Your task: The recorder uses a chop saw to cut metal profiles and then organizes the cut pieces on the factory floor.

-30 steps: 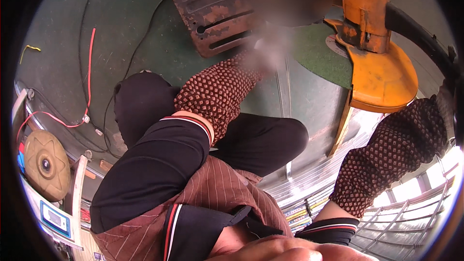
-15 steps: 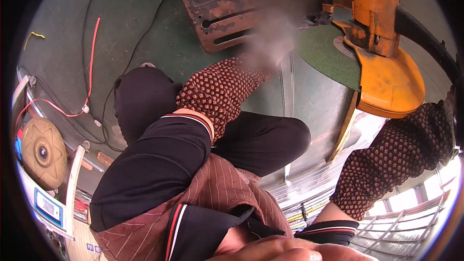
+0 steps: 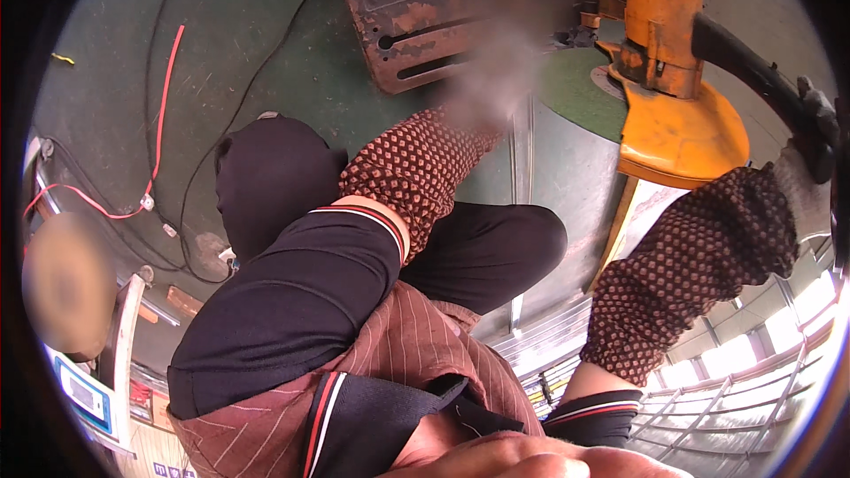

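Observation:
At the upper right stands a cut-off saw with an orange blade guard (image 3: 686, 142) and a green abrasive disc (image 3: 580, 93). My right hand (image 3: 806, 190), in a light work glove, is wrapped round its black handle (image 3: 753, 66) at the right rim. A patterned brown oversleeve covers each forearm. My left arm reaches up toward the worn, rusty metal base plate (image 3: 412, 22). A grey blur covers my left hand (image 3: 496, 80), so its fingers and anything in them are hidden. A long thin metal bar (image 3: 522, 155) runs down from that blur.
A black cable (image 3: 252, 80) and a red strap (image 3: 166, 115) lie on the green floor at the left. Near the left rim are a blurred round tan object (image 3: 69, 288) and a blue-and-white box (image 3: 86, 397). My bent knees (image 3: 509, 252) are below the saw.
The orange guard and handle have shifted left and slightly up in the picture, and more of my gloved right hand shows. My left forearm appears slightly farther right.

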Demonstrator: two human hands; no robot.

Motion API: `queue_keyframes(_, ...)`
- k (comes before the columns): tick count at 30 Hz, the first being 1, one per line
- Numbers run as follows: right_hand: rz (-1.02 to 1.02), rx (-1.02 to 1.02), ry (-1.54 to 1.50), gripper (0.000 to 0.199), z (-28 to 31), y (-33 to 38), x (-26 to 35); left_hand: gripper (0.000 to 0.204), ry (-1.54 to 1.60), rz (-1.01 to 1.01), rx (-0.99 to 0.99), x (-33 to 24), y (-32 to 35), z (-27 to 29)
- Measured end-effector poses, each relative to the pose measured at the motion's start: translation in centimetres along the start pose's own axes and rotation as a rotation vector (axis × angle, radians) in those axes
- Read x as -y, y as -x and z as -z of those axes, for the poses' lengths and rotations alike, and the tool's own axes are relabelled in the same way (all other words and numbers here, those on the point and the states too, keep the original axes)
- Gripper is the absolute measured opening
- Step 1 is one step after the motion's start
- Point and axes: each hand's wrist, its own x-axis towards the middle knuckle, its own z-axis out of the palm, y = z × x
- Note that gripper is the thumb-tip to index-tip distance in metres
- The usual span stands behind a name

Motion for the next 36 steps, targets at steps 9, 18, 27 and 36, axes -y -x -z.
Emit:
queue_keyframes(9, 0.038, -0.035, -0.690, 0.042, -1.0, 6.2, 3.8, 0.044, -0.478, -0.659, 0.137, 4.7, -5.5, -3.2)
queue_keyframes(18, -0.321, -0.209, -0.992, 0.067, 0.2, 9.5, 10.9, 0.041, -0.054, -0.855, 0.130, -8.0, 3.1, 2.7)
queue_keyframes(27, -0.232, -0.080, -1.122, 0.063, 0.0, 9.1, 8.5, 0.041, -0.008, -0.925, 0.100, -10.7, 5.1, 4.9)
queue_keyframes(36, -0.357, -0.225, -0.906, 0.054, 0.3, 7.2, 9.2, 0.041, -0.189, -0.845, 0.118, -5.4, 1.5, 2.4)
